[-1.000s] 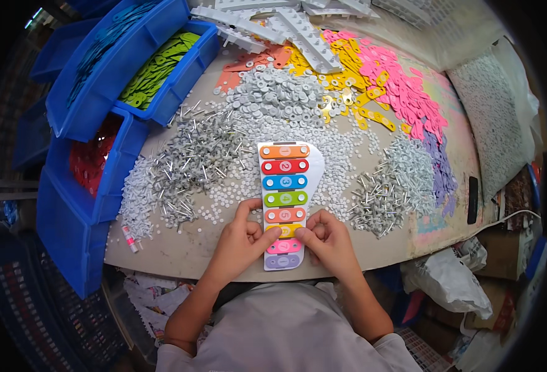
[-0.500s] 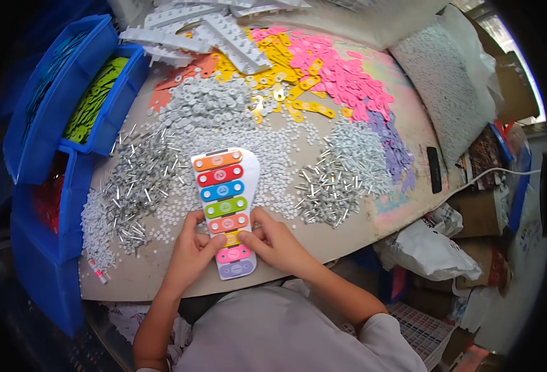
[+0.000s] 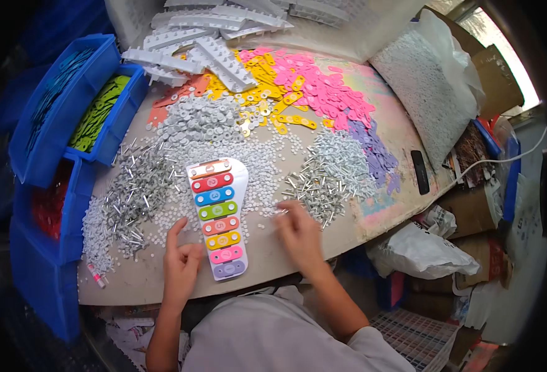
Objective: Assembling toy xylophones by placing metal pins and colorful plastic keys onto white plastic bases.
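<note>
A toy xylophone [image 3: 238,180] with a white base and several coloured bars lies on the table, its wide end away from me. White round caps sit on the bar ends from orange down to yellow; the pink bar [image 3: 226,255] and purple bar [image 3: 230,269] show no such large caps. Just left of its narrow end is my left hand [image 3: 182,266], open, index finger stretched out and thumb apart, holding nothing visible. My right hand [image 3: 299,239] is off to the right, fingertips at the edge of the scattered small white caps [image 3: 262,192]; motion smears its fingers.
Metal pins [image 3: 140,198] lie left, more pins [image 3: 313,192] right. Behind are white washers [image 3: 205,118], yellow bars [image 3: 264,84], pink bars [image 3: 326,90], purple bars [image 3: 376,155] and white bases [image 3: 220,65]. Blue bins [image 3: 109,133] stand left; a dark flat object [image 3: 420,172] lies right.
Both hands have left the xylophone's yellow bar: the left slid a little left, the right moved right to the small caps. The yellow bar's white caps are now uncovered. The view shifted slightly.
</note>
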A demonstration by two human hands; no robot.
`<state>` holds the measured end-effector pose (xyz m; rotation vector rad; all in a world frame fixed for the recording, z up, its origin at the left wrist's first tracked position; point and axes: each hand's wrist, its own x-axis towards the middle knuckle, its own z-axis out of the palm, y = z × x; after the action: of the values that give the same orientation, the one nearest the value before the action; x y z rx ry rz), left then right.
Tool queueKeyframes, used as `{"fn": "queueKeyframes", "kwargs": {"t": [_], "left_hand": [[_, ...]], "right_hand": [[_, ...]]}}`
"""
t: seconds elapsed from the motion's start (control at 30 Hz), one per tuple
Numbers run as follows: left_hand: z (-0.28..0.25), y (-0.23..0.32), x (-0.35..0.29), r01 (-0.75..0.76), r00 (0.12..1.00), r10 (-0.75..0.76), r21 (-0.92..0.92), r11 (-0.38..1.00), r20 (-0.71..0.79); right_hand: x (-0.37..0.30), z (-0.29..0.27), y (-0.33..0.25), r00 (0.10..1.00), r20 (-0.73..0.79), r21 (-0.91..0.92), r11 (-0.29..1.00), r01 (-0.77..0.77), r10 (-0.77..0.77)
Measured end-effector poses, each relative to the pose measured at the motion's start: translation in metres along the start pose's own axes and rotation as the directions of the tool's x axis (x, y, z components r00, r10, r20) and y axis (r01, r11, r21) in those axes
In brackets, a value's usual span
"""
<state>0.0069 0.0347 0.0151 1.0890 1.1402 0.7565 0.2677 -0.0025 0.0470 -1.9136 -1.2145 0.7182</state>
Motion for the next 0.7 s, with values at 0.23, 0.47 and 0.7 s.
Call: {"fn": "queueKeyframes", "kwargs": {"t": [0.23,0.47,0.7], "left_hand": [[-0.023,-0.028,-0.027,-0.078,0.967,0.071,-0.019,0.997,-0.245],[-0.017,-0.018,-0.028,-0.088,0.97,0.118,0.142,0.986,-0.214],[-0.104,0.017,-0.039,-0.064,0.642,0.585,0.725,0.686,-0.496]], "right_hand": [[0.036,-0.101,0.121,0.858,-0.483,-0.418,0.907,-0.05,-0.176],[0.029,-0.118,0.168,0.858,-0.422,-0.583,0.813,-0.008,-0.294],[0.031,-0.114,0.165,0.853,-0.427,-0.572,0.82,0.001,-0.299]]}}
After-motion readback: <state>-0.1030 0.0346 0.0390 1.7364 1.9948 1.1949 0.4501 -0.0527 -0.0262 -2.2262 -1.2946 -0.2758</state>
